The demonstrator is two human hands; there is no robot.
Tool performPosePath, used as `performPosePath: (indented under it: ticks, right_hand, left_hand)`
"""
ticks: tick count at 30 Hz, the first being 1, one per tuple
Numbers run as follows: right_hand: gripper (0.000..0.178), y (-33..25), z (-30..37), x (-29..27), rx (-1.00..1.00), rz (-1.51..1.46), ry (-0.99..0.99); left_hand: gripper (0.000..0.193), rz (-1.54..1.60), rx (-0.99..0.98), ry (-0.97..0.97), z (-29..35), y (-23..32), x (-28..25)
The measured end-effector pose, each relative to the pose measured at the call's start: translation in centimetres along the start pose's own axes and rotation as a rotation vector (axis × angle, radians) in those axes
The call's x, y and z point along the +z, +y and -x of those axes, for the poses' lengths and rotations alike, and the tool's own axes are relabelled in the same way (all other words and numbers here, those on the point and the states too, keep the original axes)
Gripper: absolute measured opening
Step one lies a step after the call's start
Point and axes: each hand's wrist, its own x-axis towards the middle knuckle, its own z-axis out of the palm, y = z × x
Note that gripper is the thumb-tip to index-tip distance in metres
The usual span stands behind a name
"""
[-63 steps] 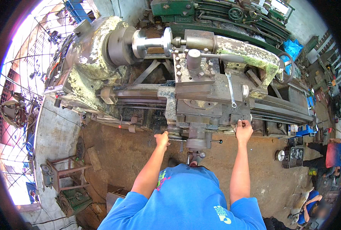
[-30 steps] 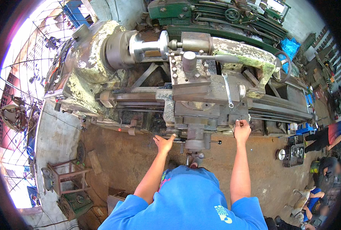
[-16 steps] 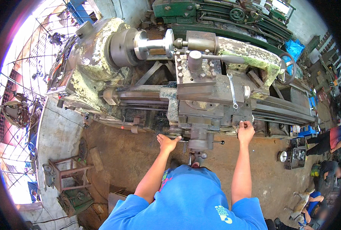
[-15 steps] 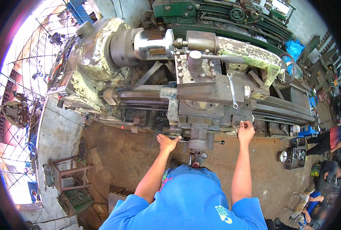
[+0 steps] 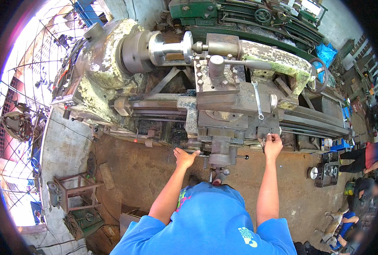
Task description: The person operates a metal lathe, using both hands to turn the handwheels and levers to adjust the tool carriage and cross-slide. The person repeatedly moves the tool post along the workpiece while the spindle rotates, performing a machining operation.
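Note:
A bright, spool-shaped metal workpiece (image 5: 170, 48) with a flange at each end sits between the lathe's chuck (image 5: 134, 53) and the tailstock centre (image 5: 198, 47). My left hand (image 5: 185, 159) is at the left of the cross slide, its thumb and fingers around the rim of a handwheel (image 5: 193, 149) that it partly hides. Farther right, my right hand (image 5: 273, 146) pinches a small crank handle (image 5: 263, 143) at the end of the compound slide; the fingers cover most of it. A combination wrench (image 5: 258, 102) lies on the slide, beside the square tool post (image 5: 217, 78).
A ball-ended lever (image 5: 241, 157) sticks out between my hands. The tailstock handwheel (image 5: 320, 76) is at the right. A green lathe (image 5: 240, 17) stands behind. On the floor are a wooden stand (image 5: 76, 191) and a black crate (image 5: 326, 175). People and a dog (image 5: 334, 223) are at lower right.
My left hand has shifted very slightly at the handwheel. My right hand stays at the crank handle, and the wrench lies where it was.

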Motion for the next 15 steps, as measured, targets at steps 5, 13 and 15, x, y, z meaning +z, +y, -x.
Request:
performPosePath:
  ticks: [5,13,15]
  right_hand:
    - [0.02,0.09,-0.07,0.09,0.004,-0.002,-0.003]
    - [0.019,-0.06,0.06,0.01,-0.001,0.002,0.002]
    - [0.02,-0.03,0.01,0.04,-0.009,0.007,0.007]
  left_hand:
    - [0.138,-0.009,0.002,-0.01,-0.08,-0.08,-0.17]
    - [0.138,-0.007,0.032,-0.011,-0.16,-0.21,-0.47]
    - [0.137,-0.007,0.03,-0.015,-0.09,-0.13,-0.6]
